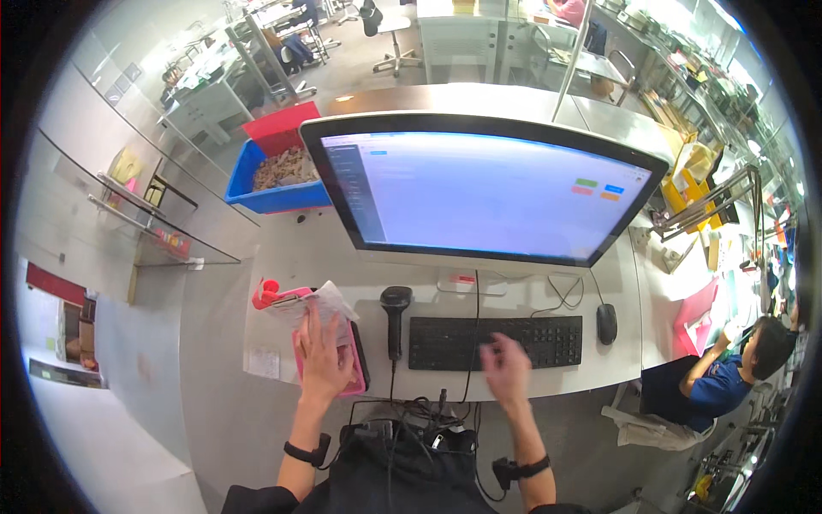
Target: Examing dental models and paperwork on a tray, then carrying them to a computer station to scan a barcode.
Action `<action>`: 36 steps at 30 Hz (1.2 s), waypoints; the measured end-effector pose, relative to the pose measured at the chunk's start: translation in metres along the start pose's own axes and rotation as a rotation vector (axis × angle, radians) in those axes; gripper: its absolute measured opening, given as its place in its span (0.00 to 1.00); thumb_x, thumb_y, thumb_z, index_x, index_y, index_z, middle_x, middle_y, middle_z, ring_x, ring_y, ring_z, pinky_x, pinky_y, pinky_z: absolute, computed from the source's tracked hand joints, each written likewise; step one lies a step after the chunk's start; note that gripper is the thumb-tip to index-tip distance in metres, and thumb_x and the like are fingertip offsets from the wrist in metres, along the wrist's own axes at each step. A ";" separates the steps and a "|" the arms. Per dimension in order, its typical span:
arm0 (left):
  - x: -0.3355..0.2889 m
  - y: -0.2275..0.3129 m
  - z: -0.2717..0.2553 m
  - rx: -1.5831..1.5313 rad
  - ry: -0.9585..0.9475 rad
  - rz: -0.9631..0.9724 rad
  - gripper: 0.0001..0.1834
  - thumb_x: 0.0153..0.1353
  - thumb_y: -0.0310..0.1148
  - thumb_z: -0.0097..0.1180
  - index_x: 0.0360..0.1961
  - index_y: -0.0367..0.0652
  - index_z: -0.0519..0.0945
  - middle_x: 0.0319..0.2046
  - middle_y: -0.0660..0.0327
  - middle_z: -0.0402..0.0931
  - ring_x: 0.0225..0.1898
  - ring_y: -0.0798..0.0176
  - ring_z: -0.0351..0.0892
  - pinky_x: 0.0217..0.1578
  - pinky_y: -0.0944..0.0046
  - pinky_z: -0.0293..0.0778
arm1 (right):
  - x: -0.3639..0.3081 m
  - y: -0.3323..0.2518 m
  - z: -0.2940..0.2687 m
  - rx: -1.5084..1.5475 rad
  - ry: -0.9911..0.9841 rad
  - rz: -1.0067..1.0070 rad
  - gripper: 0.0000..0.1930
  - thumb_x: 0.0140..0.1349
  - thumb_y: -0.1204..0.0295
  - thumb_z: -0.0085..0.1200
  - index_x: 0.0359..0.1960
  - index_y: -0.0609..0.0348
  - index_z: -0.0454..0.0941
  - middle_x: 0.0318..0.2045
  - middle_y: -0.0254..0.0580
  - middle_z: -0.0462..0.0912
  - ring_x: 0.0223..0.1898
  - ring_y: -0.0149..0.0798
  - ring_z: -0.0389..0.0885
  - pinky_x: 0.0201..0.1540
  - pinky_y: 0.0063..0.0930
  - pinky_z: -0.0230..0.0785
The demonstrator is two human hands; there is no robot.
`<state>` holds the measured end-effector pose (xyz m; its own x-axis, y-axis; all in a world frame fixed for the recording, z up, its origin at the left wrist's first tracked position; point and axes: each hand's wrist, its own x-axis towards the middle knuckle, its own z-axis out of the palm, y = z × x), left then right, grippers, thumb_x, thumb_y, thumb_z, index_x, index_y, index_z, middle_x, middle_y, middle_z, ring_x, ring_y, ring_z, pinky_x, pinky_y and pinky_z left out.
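Observation:
My left hand [324, 358] lies with its fingers stretched out over white sheets of paper [336, 297] on a pink tray [352, 380]. A round red object [267, 289] sticks out beside the sheets' left end. My right hand [507, 373] is over the front edge of a black keyboard [548, 341]; motion blurs its fingers, and I see nothing in it. Between the hands, a black handheld barcode scanner [395, 319] stands upright with its cable running toward me. Behind the keyboard a large monitor [488, 197] shows a mostly pale blue screen.
A black mouse [606, 324] lies right of the keyboard. Cables [428, 411] tangle at the desk's front edge. Beyond the desk's left side is a blue bin [278, 202] of small brownish pieces. A person in blue [719, 385] sits at the right by a pink tray [698, 317].

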<state>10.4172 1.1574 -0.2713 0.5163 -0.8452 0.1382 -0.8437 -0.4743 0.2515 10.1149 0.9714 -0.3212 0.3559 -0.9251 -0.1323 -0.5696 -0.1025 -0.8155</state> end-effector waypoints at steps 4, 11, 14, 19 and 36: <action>0.001 -0.008 -0.007 -0.028 -0.004 0.057 0.38 0.57 0.31 0.62 0.71 0.44 0.69 0.80 0.40 0.44 0.78 0.33 0.47 0.72 0.36 0.48 | 0.017 -0.053 0.095 -0.131 -0.260 -0.170 0.25 0.64 0.54 0.65 0.48 0.65 0.82 0.30 0.53 0.87 0.32 0.56 0.87 0.37 0.47 0.79; 0.002 -0.025 -0.010 -0.077 -0.047 0.149 0.37 0.57 0.31 0.61 0.70 0.43 0.70 0.80 0.40 0.44 0.77 0.36 0.51 0.70 0.40 0.52 | 0.032 -0.078 0.189 -0.466 -0.286 -0.176 0.27 0.60 0.50 0.66 0.40 0.69 0.80 0.32 0.64 0.86 0.38 0.65 0.87 0.42 0.56 0.79; 0.001 -0.030 -0.010 -0.107 -0.016 0.149 0.36 0.57 0.33 0.61 0.70 0.43 0.71 0.80 0.41 0.45 0.77 0.39 0.51 0.70 0.42 0.53 | 0.032 -0.084 0.214 -0.513 -0.257 -0.107 0.27 0.58 0.52 0.67 0.40 0.69 0.80 0.34 0.61 0.87 0.40 0.63 0.88 0.44 0.53 0.81; -0.003 -0.044 -0.007 -0.161 0.001 0.170 0.36 0.56 0.32 0.62 0.68 0.46 0.71 0.80 0.43 0.46 0.78 0.40 0.48 0.71 0.42 0.51 | 0.025 -0.099 0.218 -0.251 -0.131 -0.072 0.19 0.60 0.61 0.62 0.41 0.67 0.81 0.33 0.57 0.87 0.38 0.58 0.89 0.43 0.47 0.81; -0.002 -0.057 0.005 -0.090 -0.056 0.224 0.33 0.58 0.33 0.58 0.65 0.30 0.71 0.79 0.37 0.45 0.81 0.39 0.41 0.78 0.45 0.45 | -0.063 -0.195 0.152 0.528 -0.395 -0.165 0.05 0.60 0.82 0.51 0.30 0.65 0.80 0.16 0.27 0.74 0.16 0.21 0.71 0.20 0.21 0.61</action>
<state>10.4637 1.1853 -0.2911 0.3071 -0.9402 0.1476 -0.9184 -0.2521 0.3048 10.3161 1.1057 -0.2397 0.7084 -0.6991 -0.0969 -0.0824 0.0545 -0.9951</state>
